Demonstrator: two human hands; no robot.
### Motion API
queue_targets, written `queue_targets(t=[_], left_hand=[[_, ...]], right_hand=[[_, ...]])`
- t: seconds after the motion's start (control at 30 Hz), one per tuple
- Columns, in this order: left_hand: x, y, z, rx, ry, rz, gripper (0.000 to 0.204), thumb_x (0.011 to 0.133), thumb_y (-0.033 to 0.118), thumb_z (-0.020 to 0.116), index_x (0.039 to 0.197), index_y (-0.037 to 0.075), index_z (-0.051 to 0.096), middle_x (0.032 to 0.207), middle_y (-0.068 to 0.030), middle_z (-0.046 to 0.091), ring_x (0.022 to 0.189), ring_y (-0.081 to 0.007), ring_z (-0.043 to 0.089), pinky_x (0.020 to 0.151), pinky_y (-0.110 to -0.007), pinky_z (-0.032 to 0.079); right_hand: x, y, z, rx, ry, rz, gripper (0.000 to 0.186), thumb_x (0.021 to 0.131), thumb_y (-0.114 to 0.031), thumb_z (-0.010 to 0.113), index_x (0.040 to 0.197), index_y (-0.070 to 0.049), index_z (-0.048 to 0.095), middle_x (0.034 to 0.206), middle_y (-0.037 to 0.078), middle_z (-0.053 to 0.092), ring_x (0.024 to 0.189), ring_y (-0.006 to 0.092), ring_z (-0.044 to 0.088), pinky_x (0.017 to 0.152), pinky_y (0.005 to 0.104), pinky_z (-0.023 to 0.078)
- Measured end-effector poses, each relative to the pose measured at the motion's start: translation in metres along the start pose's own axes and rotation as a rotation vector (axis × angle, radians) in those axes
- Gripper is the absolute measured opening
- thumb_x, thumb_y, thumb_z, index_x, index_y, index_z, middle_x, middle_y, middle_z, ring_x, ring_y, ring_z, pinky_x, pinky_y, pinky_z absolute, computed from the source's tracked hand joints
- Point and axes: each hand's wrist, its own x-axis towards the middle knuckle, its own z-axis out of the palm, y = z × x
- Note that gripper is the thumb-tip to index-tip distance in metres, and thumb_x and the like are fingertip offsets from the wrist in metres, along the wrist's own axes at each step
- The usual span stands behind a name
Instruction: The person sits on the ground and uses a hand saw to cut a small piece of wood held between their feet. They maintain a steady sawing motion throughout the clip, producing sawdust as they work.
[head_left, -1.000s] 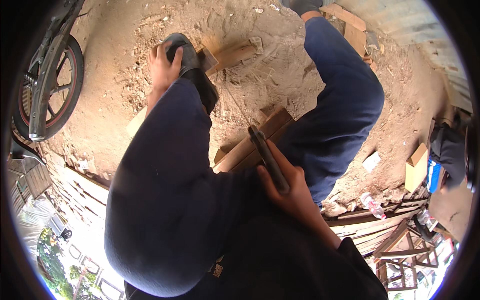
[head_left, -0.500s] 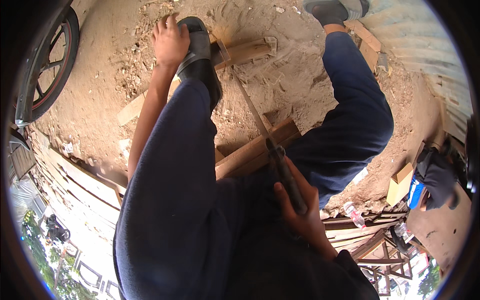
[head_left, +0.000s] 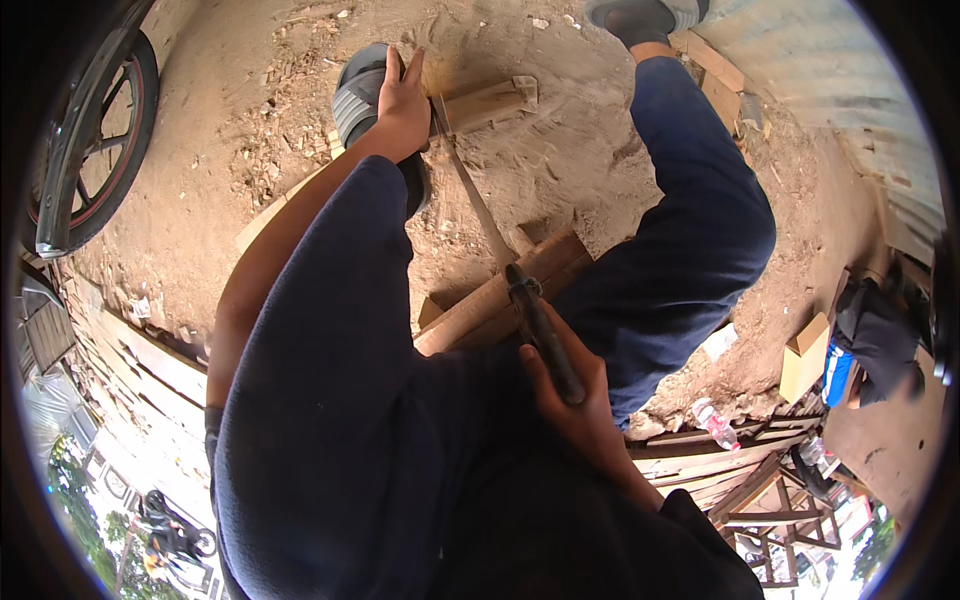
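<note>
Fingers of the right hand [head_left: 572, 398] wrap tight around the dark handle [head_left: 545, 335] of a long blade [head_left: 478, 205], thumb lying along the grip, so the hand is closed firmly on the tool. The blade is thin, grey and straight, running away from the handle across the sandy ground toward a short wooden block [head_left: 487, 103]. Its far end meets the near end of that block, right beside the left hand [head_left: 403, 108]. That left hand is laid flat with fingers pressed together and pointing forward, the palm resting on the toe of a grey sandal [head_left: 358, 95] and the block's end just beside its thumb; whether it also grips the wood I cannot tell.

The block is pale, squared and rough-cut, lying on the dirt among light chips and sawdust. Nearer the body, under the handle, two longer brown timber pieces [head_left: 500, 295] lie side by side at a slant between the person's knees, which are covered in dark blue trousers.

Further out, a bicycle wheel [head_left: 95, 150] stands at the left edge. At the right, a cardboard box [head_left: 805, 358] and a plastic bottle [head_left: 712, 422] lie near stacked planks [head_left: 700, 450].
</note>
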Motion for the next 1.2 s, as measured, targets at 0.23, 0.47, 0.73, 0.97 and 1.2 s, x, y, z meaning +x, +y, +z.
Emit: queue_targets(t=[0.23, 0.47, 0.73, 0.97, 1.2], left_hand=[[0.011, -0.013, 0.013, -0.374, 0.105, -0.11, 0.062, 0.073, 0.049, 0.076, 0.115, 0.004, 0.07, 0.121, -0.0104, 0.066, 0.128, -0.0306, 0.046, 0.105, -0.074, 0.022], [0.009, -0.014, 0.011, -0.425, 0.124, -0.115, 0.056, 0.073, 0.046, 0.076, 0.113, 0.007, 0.071, 0.116, -0.0108, 0.068, 0.126, -0.0279, 0.049, 0.108, -0.07, 0.021], [-0.04, -0.035, 0.21, -1.48, 0.687, -0.861, 0.044, 0.077, 0.006, 0.064, 0.121, 0.007, 0.062, 0.122, -0.0209, 0.063, 0.122, -0.0369, 0.055, 0.103, -0.044, 0.043], [-0.041, -0.008, 0.25, -1.899, 0.188, -0.791, 0.045, 0.078, 0.008, 0.065, 0.122, 0.007, 0.061, 0.122, -0.0208, 0.063, 0.122, -0.0364, 0.055, 0.103, -0.044, 0.043], [-0.046, -0.025, 0.221, -2.047, 0.315, -0.713, 0.046, 0.079, 0.011, 0.065, 0.124, 0.007, 0.06, 0.123, -0.0206, 0.063, 0.123, -0.0359, 0.055, 0.103, -0.044, 0.043]], right_hand=[[0.034, -0.003, 0.014, 0.011, -0.033, -0.008, 0.052, 0.092, -0.006, 0.062, 0.14, 0.005, 0.045, 0.095, 0.021, 0.068, 0.084, 0.0197, 0.069, 0.073, 0.0291, 0.051], [0.011, -0.009, 0.009, -0.004, -0.004, 0.037, 0.052, 0.091, -0.005, 0.063, 0.14, 0.004, 0.045, 0.091, 0.023, 0.067, 0.082, 0.0198, 0.07, 0.07, 0.0289, 0.052], [0.02, -0.012, 0.002, 0.079, -0.081, 0.195, 0.049, 0.095, -0.009, 0.061, 0.138, 0.007, 0.046, 0.106, 0.015, 0.07, 0.094, 0.0083, 0.061, 0.083, 0.0235, 0.048], [0.024, 0.01, -0.005, 0.042, -0.028, 0.032, 0.049, 0.091, -0.008, 0.065, 0.135, 0.003, 0.05, 0.082, 0.02, 0.067, 0.071, 0.0175, 0.068, 0.067, 0.031, 0.052], [0.021, 0.016, -0.012, 0.053, -0.034, 0.016, 0.047, 0.091, -0.012, 0.065, 0.133, 0.002, 0.051, 0.079, 0.024, 0.065, 0.073, 0.0293, 0.071, 0.067, 0.0348, 0.052]])
